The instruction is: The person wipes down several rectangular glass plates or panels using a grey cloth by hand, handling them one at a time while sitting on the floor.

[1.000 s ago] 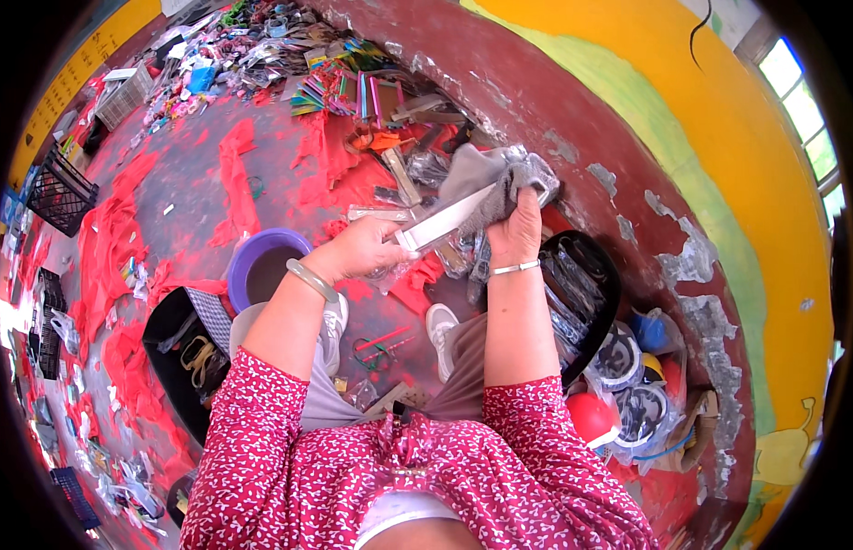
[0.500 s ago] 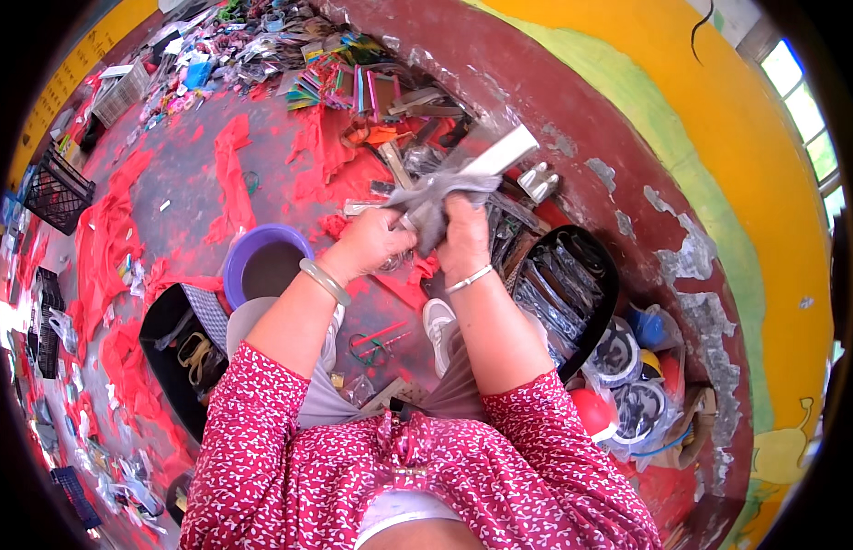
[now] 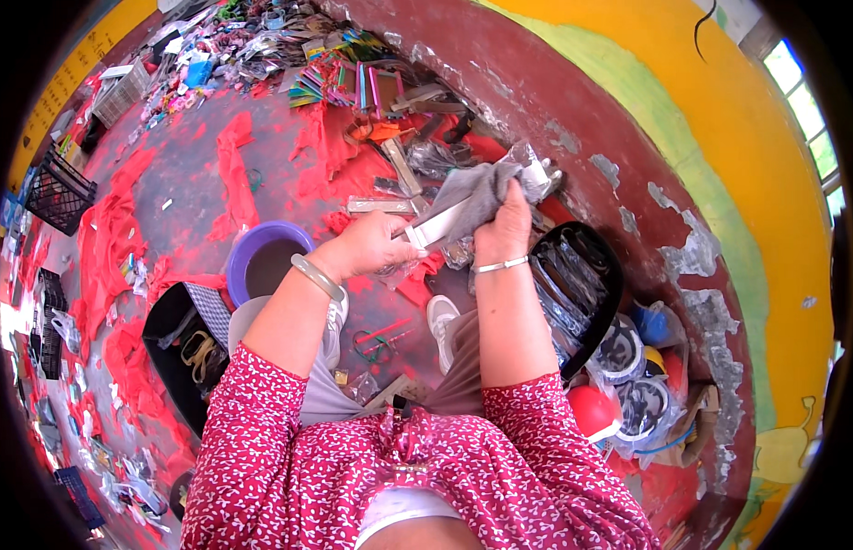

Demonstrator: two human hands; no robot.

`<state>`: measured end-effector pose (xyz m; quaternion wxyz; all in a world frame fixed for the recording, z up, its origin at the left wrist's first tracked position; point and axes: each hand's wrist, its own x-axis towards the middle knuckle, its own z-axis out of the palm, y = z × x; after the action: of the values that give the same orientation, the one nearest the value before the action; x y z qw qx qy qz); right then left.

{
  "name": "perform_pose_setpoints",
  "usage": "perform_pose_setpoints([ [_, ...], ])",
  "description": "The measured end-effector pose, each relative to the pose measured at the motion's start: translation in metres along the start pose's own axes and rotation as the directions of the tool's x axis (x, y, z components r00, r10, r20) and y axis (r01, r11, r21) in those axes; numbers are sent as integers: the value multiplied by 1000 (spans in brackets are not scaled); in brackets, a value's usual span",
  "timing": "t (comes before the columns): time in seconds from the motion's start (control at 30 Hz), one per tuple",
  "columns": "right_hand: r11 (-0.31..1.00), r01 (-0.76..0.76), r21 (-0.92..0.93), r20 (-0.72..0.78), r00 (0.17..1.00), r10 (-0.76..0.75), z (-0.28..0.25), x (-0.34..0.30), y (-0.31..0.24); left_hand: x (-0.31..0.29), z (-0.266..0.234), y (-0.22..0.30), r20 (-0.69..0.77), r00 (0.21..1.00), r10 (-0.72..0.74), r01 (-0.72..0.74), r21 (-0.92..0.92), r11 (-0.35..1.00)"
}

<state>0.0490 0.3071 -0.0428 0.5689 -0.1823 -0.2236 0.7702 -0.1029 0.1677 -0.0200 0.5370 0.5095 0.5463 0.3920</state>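
Two hands, left hand (image 3: 370, 246) grip pinching flat metal strip (image 3: 442, 223), right hand (image 3: 504, 225) clutching crumpled grey cloth (image 3: 477, 188)

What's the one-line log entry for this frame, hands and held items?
left hand: grips flat metal strip | right hand: presses grey cloth onto strip | nearby: purple bowl, black tray

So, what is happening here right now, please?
A seated person in a red patterned blouse holds a flat silver metal strip by its near end in the left hand. The right hand presses a crumpled grey cloth around the far part of the strip, above the red-stained floor. A purple round plastic bowl sits left of the knees, and a black tray of wrapped pieces on the right.
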Motion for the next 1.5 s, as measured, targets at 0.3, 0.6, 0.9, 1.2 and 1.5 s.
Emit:
perform_pose_setpoints([
  [0.3, 995, 70, 77, -81, 995, -64, -1, 10, -26, -3, -1, -1, -20, 1000, 5, -3, 78, 997],
  [0.6, 919, -268, -289, 166, 931, 324, 40, -52, 37, 13, 0, -6, -274, 959, 68, -93, -82, 992],
  [0.9, 888, -259, -381, 60, 951, 303, 36, -30, -2, 0, -52, 16, -460, 884, 78, -165, -152, 974],
  [1.2, 587, -474, -656, 186, 652, 735, 48, -64, 37, 12, -27, 13, -289, 951, 105, -261, -577, 774],
  [1.5, 533, -459, -711, 310, 476, 823, 39, -64, 41, -9, -40, 31, -513, 838, 184, -450, -460, 766],
])
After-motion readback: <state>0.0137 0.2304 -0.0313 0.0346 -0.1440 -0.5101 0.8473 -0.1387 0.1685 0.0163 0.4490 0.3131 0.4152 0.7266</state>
